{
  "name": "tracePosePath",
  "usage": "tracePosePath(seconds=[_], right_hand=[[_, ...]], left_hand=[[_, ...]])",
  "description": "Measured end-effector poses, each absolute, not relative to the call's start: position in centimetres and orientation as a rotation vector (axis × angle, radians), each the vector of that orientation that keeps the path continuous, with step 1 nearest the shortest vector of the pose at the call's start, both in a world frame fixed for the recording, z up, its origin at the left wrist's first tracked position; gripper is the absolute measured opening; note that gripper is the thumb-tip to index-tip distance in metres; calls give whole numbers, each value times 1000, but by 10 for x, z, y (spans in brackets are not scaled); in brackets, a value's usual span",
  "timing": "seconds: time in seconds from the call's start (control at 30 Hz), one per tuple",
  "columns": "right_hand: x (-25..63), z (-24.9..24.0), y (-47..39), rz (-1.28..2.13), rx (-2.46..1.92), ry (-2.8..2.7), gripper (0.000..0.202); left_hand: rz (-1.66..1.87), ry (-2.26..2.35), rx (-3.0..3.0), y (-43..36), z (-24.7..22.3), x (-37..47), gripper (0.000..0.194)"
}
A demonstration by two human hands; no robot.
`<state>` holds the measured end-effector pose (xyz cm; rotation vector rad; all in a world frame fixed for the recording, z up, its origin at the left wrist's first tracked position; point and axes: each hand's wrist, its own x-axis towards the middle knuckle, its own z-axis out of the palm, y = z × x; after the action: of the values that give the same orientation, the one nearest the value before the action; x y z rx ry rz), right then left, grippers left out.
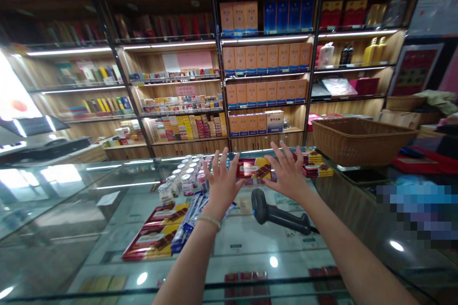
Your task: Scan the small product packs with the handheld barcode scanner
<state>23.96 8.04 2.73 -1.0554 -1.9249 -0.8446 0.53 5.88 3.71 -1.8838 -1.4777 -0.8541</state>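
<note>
My left hand (222,183) is spread open over the glass counter, close to the left end of a red and yellow chocolate bar packet (252,167). At that packet's right end my right hand (288,174) has its fingers stretched apart; whether either hand touches it I cannot tell. Left of my left hand stand several small jars with white lids (186,183). Blue wrapped packets (191,219) lie partly hidden behind my left forearm, beside more red and yellow chocolate packets (157,236). A black barcode scanner (281,217) lies below my right hand.
A stack of red and yellow packets (317,164) sits beyond my right hand. Farther right is a wicker basket (363,140) on the glass counter (250,257). Shelves with orange boxes (266,93) and cigarette packs (193,126) line the wall behind.
</note>
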Motion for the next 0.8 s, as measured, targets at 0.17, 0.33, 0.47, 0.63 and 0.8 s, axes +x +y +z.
tracePosePath(seconds=[0.17, 0.33, 0.47, 0.63, 0.8], right_hand=[[237, 31, 71, -877, -1049, -1945, 58], [232, 32, 65, -901, -1030, -1983, 59], [231, 32, 62, -900, -1014, -2009, 61], [229, 36, 57, -888, -1002, -2033, 59], [218, 38, 51, -884, -947, -2027, 56]], left_hand=[[-831, -1366, -1952, 54, 37, 11, 90], [-816, -1321, -1982, 51, 36, 15, 80], [-834, -1309, -1978, 56, 32, 16, 70], [-852, -1291, -1985, 58, 31, 17, 63], [-852, -1273, -2009, 52, 33, 21, 56]])
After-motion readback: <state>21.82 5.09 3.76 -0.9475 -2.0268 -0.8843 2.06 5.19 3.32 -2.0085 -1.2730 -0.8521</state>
